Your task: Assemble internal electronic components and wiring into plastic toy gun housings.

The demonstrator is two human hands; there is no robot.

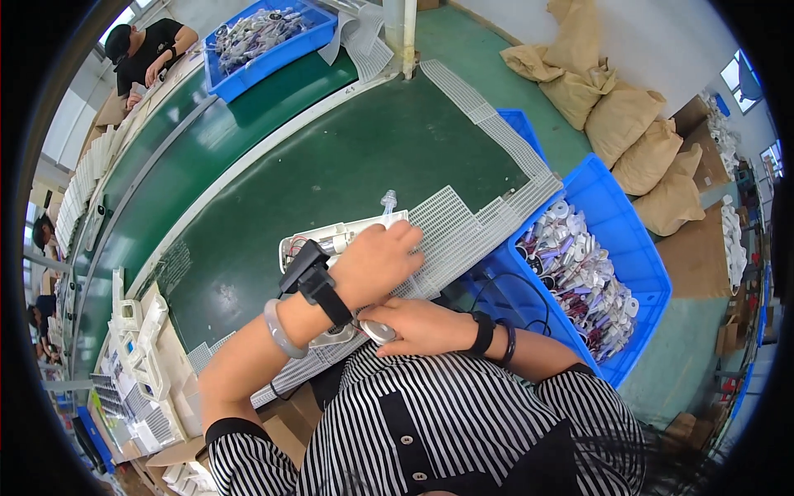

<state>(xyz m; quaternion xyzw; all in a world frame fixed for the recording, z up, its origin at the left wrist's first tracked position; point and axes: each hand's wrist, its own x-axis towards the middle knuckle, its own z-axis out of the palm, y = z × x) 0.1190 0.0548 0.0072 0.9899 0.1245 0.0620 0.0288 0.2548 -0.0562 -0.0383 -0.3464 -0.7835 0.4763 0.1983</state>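
My left hand (376,260) reaches over a long white plastic housing (351,229) that lies on the green work surface, with red wires and a metallic part showing inside. Its fingers are curled, and what they close on is hidden. A clear plastic nozzle-like piece (389,202) sticks up just beyond those fingers, at the housing's far edge. Below and to the right, my right hand (426,326) grips a white rounded part (378,331) between thumb and fingers. This part is close to the near edge of the surface, partly covered by the hand.
Blue bins (653,285) of small white and purple parts stand at my right; another blue bin (219,78) sits at the far left. White perforated matting (451,219) edges the surface. White plastic frames (149,351) lie left. Tan sacks (624,116) lean on the wall. A co-worker (153,54) sits across.
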